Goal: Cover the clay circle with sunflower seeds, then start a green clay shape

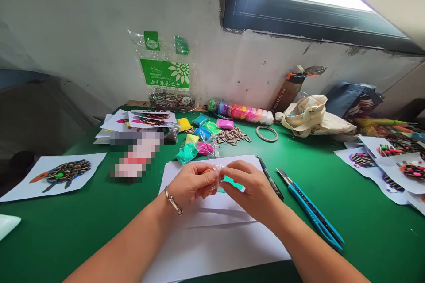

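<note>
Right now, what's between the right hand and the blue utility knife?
A slim dark pen on the green tabletop, in the head view.

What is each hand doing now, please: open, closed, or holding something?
Left hand: closed, pinching a clear plastic bag.
Right hand: closed, pinching the same bag.

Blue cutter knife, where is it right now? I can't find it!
In the head view, the blue cutter knife lies on the green tabletop, to the right of the person's right hand and just beside a slim dark pen.
</note>
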`<action>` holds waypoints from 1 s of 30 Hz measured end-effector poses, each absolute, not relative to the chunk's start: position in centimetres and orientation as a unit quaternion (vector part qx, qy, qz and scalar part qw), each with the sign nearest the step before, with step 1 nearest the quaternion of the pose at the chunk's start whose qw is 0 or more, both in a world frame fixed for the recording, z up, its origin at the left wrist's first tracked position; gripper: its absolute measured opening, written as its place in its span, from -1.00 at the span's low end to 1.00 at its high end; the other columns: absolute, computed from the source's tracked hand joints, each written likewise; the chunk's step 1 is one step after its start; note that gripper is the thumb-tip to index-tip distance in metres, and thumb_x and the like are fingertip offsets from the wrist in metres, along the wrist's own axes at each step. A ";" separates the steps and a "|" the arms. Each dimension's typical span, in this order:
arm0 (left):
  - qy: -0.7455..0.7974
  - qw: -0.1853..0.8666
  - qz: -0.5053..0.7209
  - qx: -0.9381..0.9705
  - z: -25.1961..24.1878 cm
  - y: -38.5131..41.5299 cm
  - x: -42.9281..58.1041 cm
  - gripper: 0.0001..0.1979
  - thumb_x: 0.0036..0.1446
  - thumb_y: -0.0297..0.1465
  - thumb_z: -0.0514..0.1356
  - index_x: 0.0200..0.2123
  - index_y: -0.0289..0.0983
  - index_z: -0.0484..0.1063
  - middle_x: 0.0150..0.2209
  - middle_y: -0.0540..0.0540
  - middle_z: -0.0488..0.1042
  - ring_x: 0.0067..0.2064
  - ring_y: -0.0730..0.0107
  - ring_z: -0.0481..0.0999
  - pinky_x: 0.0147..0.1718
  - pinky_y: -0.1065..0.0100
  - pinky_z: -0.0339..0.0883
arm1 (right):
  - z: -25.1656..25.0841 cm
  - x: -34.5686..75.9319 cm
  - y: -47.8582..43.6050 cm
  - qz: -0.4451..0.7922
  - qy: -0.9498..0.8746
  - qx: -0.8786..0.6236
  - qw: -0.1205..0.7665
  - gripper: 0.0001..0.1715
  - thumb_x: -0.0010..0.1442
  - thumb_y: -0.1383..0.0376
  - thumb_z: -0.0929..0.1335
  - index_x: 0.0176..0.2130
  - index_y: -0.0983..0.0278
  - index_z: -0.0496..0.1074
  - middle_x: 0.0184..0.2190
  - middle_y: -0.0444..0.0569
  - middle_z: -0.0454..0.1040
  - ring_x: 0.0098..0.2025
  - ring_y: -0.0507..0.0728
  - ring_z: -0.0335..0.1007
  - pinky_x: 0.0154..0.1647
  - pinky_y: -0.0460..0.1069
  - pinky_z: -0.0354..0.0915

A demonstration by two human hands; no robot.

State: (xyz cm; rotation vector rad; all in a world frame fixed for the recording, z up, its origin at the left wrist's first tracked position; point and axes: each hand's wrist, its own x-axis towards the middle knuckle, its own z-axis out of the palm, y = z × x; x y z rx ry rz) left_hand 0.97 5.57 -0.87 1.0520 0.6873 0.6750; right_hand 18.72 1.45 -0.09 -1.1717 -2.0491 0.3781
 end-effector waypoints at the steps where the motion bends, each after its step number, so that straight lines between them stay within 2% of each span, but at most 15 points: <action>1: 0.315 0.756 0.310 0.483 -0.9 5.6 0.9 -0.70 0.02 -0.20 0.30 -0.52 -0.32 0.41 -0.73 0.08 0.25 -0.63 0.56 0.17 -0.48 0.39 0.18 | 0.1 18.7 1.4 0.150 -0.801 -0.451 0.363 -0.81 0.22 0.33 0.32 -0.17 0.16 0.50 -0.29 -0.01 0.47 -0.27 0.10 0.36 -0.24 0.00 0.30; 8: 0.319 0.749 0.298 0.498 -1.0 5.5 1.1 -0.68 0.03 -0.18 0.30 -0.54 -0.32 0.40 -0.72 0.09 0.21 -0.62 0.55 0.15 -0.48 0.39 0.17 | -0.1 18.6 1.4 0.109 -0.811 -0.462 0.342 -0.86 0.23 0.32 0.31 -0.24 0.23 0.49 -0.34 0.00 0.47 -0.32 0.09 0.35 -0.27 0.00 0.27; 13: 0.319 0.752 0.296 0.495 -1.1 5.3 1.3 -0.67 0.01 -0.18 0.31 -0.55 -0.32 0.39 -0.72 0.09 0.22 -0.62 0.55 0.15 -0.51 0.39 0.13 | -0.5 18.6 1.4 0.109 -0.810 -0.470 0.333 -0.84 0.21 0.39 0.29 -0.32 0.26 0.48 -0.41 -0.03 0.43 -0.36 0.07 0.30 -0.33 -0.02 0.24; 17: 0.331 0.751 0.295 0.489 -1.2 5.4 1.3 -0.70 0.02 -0.20 0.31 -0.51 -0.32 0.41 -0.72 0.10 0.23 -0.63 0.56 0.15 -0.49 0.39 0.15 | -0.7 18.6 1.5 0.152 -0.788 -0.468 0.370 -0.84 0.17 0.43 0.29 -0.33 0.24 0.46 -0.41 -0.06 0.39 -0.37 0.05 0.30 -0.37 -0.06 0.25; 22: 0.322 0.761 0.311 0.469 -1.1 5.6 1.1 -0.70 0.00 -0.20 0.33 -0.51 -0.30 0.39 -0.73 0.10 0.24 -0.63 0.56 0.15 -0.50 0.40 0.13 | -0.6 18.8 1.6 0.220 -0.767 -0.456 0.394 -0.80 0.19 0.39 0.33 -0.18 0.17 0.48 -0.29 -0.05 0.42 -0.29 0.05 0.36 -0.31 -0.07 0.30; 27: 0.313 0.789 0.285 0.446 -1.0 5.4 1.2 -0.70 -0.05 -0.22 0.36 -0.51 -0.31 0.38 -0.74 0.13 0.21 -0.64 0.60 0.12 -0.48 0.39 0.14 | -0.8 18.8 1.6 0.210 -0.766 -0.464 0.393 -0.82 0.20 0.39 0.31 -0.27 0.19 0.50 -0.35 -0.06 0.41 -0.35 0.05 0.34 -0.33 -0.05 0.29; 30: 0.316 0.791 0.285 0.439 -0.8 5.3 1.2 -0.70 -0.08 -0.25 0.38 -0.51 -0.31 0.38 -0.72 0.14 0.21 -0.65 0.63 0.11 -0.47 0.39 0.15 | -0.7 18.7 1.6 0.245 -0.741 -0.468 0.415 -0.86 0.18 0.39 0.32 -0.32 0.21 0.49 -0.38 -0.07 0.40 -0.37 0.04 0.32 -0.37 -0.06 0.26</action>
